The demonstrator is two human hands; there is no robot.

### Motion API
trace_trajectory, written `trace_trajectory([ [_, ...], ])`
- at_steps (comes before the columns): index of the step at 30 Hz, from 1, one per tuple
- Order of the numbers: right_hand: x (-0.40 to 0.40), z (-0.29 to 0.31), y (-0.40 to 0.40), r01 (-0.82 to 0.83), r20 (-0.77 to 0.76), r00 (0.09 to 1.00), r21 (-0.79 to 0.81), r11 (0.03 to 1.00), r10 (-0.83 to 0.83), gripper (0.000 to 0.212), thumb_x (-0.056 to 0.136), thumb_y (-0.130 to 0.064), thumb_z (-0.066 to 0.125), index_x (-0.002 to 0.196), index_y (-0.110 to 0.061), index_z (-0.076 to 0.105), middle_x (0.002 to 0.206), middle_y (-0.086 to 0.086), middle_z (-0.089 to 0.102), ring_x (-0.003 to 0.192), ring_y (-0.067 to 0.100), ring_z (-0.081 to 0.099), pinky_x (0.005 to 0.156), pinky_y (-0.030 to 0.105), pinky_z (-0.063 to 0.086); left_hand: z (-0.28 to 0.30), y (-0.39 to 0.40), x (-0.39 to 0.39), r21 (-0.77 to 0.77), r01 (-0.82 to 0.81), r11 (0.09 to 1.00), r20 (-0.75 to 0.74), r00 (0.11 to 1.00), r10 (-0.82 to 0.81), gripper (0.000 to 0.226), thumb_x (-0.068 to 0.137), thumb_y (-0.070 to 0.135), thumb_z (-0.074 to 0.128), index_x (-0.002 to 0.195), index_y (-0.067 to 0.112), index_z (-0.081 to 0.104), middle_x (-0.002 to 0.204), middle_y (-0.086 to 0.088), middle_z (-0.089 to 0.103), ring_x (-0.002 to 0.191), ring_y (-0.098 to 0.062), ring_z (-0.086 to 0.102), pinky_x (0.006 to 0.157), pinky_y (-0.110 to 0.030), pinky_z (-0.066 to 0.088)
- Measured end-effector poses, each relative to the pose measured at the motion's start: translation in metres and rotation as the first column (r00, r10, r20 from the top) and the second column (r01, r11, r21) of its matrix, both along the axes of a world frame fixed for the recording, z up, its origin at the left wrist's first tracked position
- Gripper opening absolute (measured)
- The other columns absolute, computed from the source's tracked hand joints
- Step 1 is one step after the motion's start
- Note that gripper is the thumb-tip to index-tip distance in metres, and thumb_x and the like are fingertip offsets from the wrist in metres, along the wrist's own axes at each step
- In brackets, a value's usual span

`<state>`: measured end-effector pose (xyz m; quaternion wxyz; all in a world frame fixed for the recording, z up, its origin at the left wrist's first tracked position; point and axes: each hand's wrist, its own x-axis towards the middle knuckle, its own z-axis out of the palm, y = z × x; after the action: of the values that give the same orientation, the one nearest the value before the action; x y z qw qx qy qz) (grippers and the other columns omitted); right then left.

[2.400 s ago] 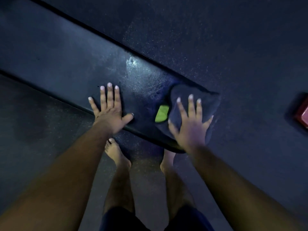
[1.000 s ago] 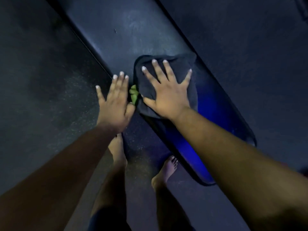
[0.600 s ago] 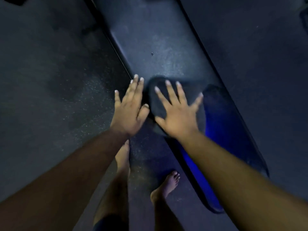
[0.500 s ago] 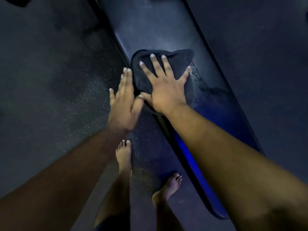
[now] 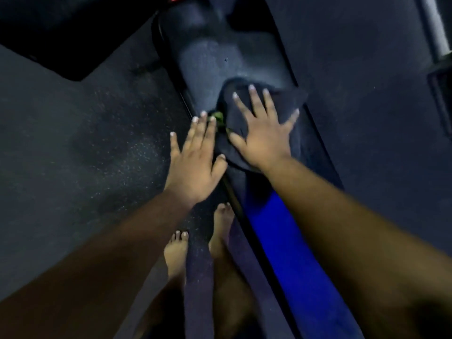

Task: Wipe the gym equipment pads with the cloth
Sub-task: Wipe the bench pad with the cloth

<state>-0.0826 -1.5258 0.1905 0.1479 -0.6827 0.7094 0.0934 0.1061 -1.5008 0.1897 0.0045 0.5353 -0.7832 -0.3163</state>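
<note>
With fingers spread flat, the right hand [image 5: 263, 137] presses the cloth [image 5: 283, 101] near the pad [image 5: 215, 57] edge, where I think it may slip off.

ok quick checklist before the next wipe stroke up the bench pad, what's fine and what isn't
1. Cloth under the wiping hand: ok. The right hand lies flat, fingers spread, on the dark cloth.
2. Cloth on the pad: ok. It sits on the bench pad, though one corner overhangs the far edge.
3. Left hand steadying: ok. It is open at the pad's near edge, beside the cloth.
4. Path ahead: ok. The pad beyond the cloth shows only a small dark speck.
5. Green tag of the cloth: not ok. It is bunched between the two hands.
6. Pad already clean: cannot tell, the light is too dim.
</note>
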Motion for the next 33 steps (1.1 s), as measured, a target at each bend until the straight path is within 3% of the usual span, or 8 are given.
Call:
trace_trajectory([
  [3,-0.012,0.003,-0.015,-0.089,0.032,0.996,-0.009,0.996,0.089,0.085,0.087,-0.067,0.045,0.161,-0.046,0.009,0.173,-0.007,0.0,0.159,0.019,-0.002,0.109,0.083,0.01,0.004,-0.014,0.005,0.015,-0.032,0.999,0.03,0.999,0.031,0.081,0.093,0.052,0.023,0.164,0.018,0.002,0.172,-0.001,-0.009,0.158,-0.018,-0.007,0.123,-0.061,-0.004],
  [6,-0.058,0.019,0.084,-0.034,-0.017,0.999,0.044,0.998,0.035,0.095,0.078,-0.063,0.052,0.162,-0.045,0.01,0.173,-0.006,0.003,0.159,0.018,0.002,0.107,0.078,0.025,0.007,-0.026,0.003,0.023,0.027,0.999,0.08,0.996,-0.029,0.082,0.093,0.054,0.02,0.163,0.017,0.0,0.171,-0.002,-0.013,0.158,-0.018,-0.01,0.123,-0.063,-0.002],
  [9,-0.084,0.03,0.146,0.068,-0.044,0.997,0.148,0.987,-0.062,0.099,0.072,-0.067,0.051,0.161,-0.044,0.014,0.173,-0.005,0.006,0.159,0.019,0.006,0.104,0.08,0.027,0.006,-0.039,-0.003,0.027,0.044,0.999,0.105,0.993,-0.046,0.082,0.093,0.056,0.015,0.163,0.018,-0.002,0.17,-0.002,-0.017,0.157,-0.017,-0.015,0.123,-0.064,-0.003],
  [18,-0.056,-0.001,-0.129,-0.066,0.025,0.997,-0.044,0.997,0.067,0.082,0.088,-0.07,0.039,0.161,-0.047,0.01,0.172,-0.009,0.001,0.159,0.019,0.002,0.106,0.071,0.031,-0.01,-0.085,-0.028,-0.102,-0.027,0.994,0.156,0.987,0.042,0.081,0.096,0.054,0.023,0.163,0.014,0.002,0.171,-0.006,-0.009,0.158,-0.022,-0.008,0.12,-0.07,0.0],
  [22,-0.086,0.018,-0.021,-0.057,0.054,0.997,0.013,0.998,0.057,0.092,0.083,-0.061,0.053,0.162,-0.043,0.009,0.173,-0.007,0.001,0.159,0.019,0.001,0.101,0.062,0.042,-0.005,-0.098,-0.023,-0.082,-0.03,0.996,0.179,0.983,0.044,0.082,0.095,0.055,0.022,0.163,0.012,0.001,0.171,-0.006,-0.009,0.158,-0.021,-0.009,0.119,-0.071,0.001],
  [25,-0.093,0.025,0.043,0.024,0.004,1.0,0.16,0.987,-0.025,0.095,0.079,-0.067,0.045,0.162,-0.042,0.007,0.173,-0.005,0.0,0.159,0.023,0.003,0.1,0.07,0.04,-0.005,-0.103,-0.019,-0.065,-0.023,0.998,0.209,0.977,0.036,0.083,0.097,0.054,0.026,0.162,0.012,-0.003,0.171,-0.006,-0.014,0.157,-0.019,-0.014,0.119,-0.071,0.001],
  [31,-0.043,-0.003,-0.172,0.067,0.02,0.998,-0.022,0.998,-0.066,0.084,0.085,-0.074,0.026,0.161,-0.042,0.013,0.173,-0.006,0.001,0.159,0.022,0.001,0.107,0.079,0.023,-0.012,-0.117,-0.012,-0.102,-0.114,0.988,0.205,0.97,0.133,0.089,0.095,0.054,0.04,0.162,0.011,0.0,0.171,-0.009,-0.011,0.158,-0.023,-0.009,0.12,-0.07,0.002],
  [33,-0.007,-0.008,-0.226,0.075,0.01,0.997,-0.053,0.996,-0.074,0.082,0.086,-0.073,0.032,0.161,-0.045,0.013,0.172,-0.009,0.002,0.159,0.021,0.0,0.108,0.081,0.017,-0.011,-0.116,-0.01,-0.099,-0.165,0.981,0.191,0.965,0.181,0.095,0.094,0.057,0.044,0.162,0.011,-0.005,0.171,-0.008,-0.012,0.157,-0.023,-0.01,0.121,-0.068,0.001],
])
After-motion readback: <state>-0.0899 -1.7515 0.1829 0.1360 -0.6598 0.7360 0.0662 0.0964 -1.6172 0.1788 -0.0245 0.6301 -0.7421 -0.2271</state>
